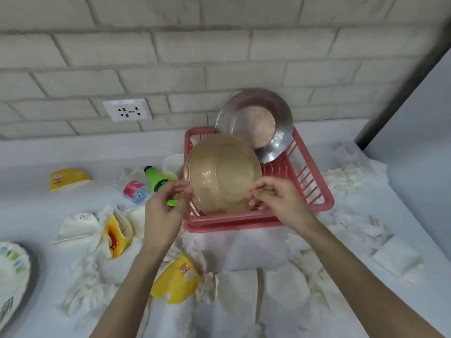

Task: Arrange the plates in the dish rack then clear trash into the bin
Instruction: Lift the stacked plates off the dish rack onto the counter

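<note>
A pink dish rack (314, 191) stands on the counter by the wall. A steel plate (256, 123) leans upright at its back. In front of it a tan translucent plate (219, 172) stands tilted in the rack, with more rims showing behind its left edge. My left hand (163, 206) pinches the tan plate's left rim. My right hand (278, 198) has its fingers curled at the plate's lower right rim. Trash lies around: crushed yellow paper cups (175, 281), a green bottle (156, 179), a crushed water bottle (134, 189) and crumpled tissues (83, 284).
A patterned paper plate (12, 276) lies at the counter's left edge. A wall socket (127, 109) sits above the counter. More tissues (351, 176) and a folded napkin (395, 259) lie to the right of the rack. A grey panel borders the right side. No bin is in view.
</note>
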Demonstrator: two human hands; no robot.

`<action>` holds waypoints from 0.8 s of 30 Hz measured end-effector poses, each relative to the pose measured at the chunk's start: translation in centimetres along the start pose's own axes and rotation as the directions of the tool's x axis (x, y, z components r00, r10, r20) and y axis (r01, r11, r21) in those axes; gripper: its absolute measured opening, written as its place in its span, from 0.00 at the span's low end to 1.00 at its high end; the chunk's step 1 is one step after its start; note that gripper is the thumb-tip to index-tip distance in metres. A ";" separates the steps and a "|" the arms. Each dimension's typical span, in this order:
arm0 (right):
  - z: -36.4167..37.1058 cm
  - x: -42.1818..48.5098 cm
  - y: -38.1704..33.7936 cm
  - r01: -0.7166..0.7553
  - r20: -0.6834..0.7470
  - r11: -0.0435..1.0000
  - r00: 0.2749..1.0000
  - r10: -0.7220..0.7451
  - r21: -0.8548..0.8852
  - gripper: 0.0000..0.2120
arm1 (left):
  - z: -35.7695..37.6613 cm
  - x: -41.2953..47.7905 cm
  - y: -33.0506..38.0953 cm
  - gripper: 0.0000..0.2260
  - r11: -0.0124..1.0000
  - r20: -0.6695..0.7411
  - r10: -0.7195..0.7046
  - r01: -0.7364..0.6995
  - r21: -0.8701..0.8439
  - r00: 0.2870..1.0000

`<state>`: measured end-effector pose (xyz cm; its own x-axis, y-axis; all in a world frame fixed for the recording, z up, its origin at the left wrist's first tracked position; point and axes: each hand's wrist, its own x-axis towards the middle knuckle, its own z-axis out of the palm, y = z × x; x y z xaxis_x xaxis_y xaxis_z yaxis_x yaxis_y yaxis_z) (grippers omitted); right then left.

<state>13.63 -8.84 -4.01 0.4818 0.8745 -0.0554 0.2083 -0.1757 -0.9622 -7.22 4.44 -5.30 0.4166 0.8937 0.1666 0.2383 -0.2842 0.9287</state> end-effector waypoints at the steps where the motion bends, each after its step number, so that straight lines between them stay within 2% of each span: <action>1: -0.9 0.8 0.2 -0.015 0.003 1.000 1.000 0.015 -0.017 0.05 | 0.8 1.0 0.3 0.11 1.000 -0.027 0.019 -0.019 0.001 0.999; 6: -3.6 5.1 1.3 -0.134 0.007 0.989 0.991 0.135 -0.053 0.04 | 3.8 6.9 0.6 0.12 0.993 -0.139 0.033 -0.016 0.120 0.990; 8: -4.2 7.0 2.1 -0.197 0.003 0.978 0.980 0.198 -0.073 0.04 | 4.5 8.9 0.6 0.17 0.984 -0.130 -0.003 0.027 0.178 0.991; 10: -4.7 8.6 3.0 -0.261 -0.003 0.960 0.965 0.262 -0.101 0.03 | 5.1 10.4 0.9 0.17 0.980 -0.082 -0.088 0.101 0.172 0.993; 14: -5.3 10.6 4.5 -0.430 0.032 0.891 0.898 0.439 -0.147 0.17 | 5.9 12.8 1.1 0.14 0.959 0.024 -0.194 0.185 0.216 0.981; 16: -5.1 11.0 5.1 -0.516 0.099 0.842 0.840 0.533 -0.157 0.20 | 6.2 13.5 1.1 0.10 0.949 0.045 -0.212 0.194 0.250 0.976; 20: -4.4 11.3 5.6 -0.633 0.176 0.773 0.758 0.628 -0.030 0.20 | 6.5 13.8 0.7 0.07 0.959 0.041 -0.207 0.194 0.205 0.978; 24: -4.2 11.1 5.7 -0.652 0.156 0.757 0.754 0.638 0.056 0.17 | 6.5 13.8 0.3 0.07 0.977 0.032 -0.171 0.165 0.133 0.985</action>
<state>23.72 -2.00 -8.96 0.3632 0.6180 -0.6972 -0.2039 -0.6775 -0.7067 4.30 14.39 -4.93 0.3979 0.9174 -0.0050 0.4186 -0.1767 0.8908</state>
